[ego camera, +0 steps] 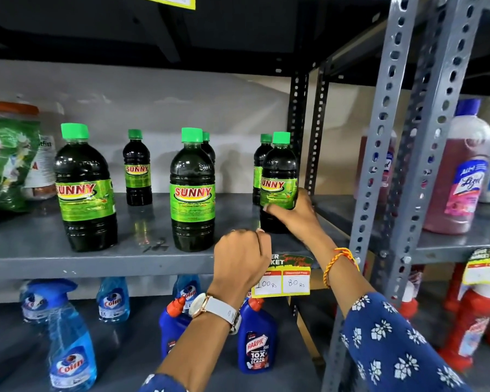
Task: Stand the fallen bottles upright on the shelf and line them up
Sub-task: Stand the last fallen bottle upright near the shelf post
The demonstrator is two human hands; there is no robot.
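Dark SUNNY bottles with green caps stand upright on the grey shelf (40,250). In front are a left bottle (84,188), a middle bottle (192,190) and a right bottle (277,176). Smaller ones stand behind: one at the back (137,168), one hidden behind the middle bottle (208,148), one behind the right bottle (259,162). My right hand (294,215) grips the lower part of the right front bottle. My left hand (242,256) is a closed fist at the shelf's front edge, holding nothing that I can see.
A green packet (6,165) and a jar sit at the shelf's left end. Perforated metal uprights (379,165) stand right of my hand. Pink Lizol bottles (461,176) fill the neighbouring shelf. Blue Colin sprays (68,343) and Harpic bottles (256,340) stand below. A price tag (282,281) hangs from the edge.
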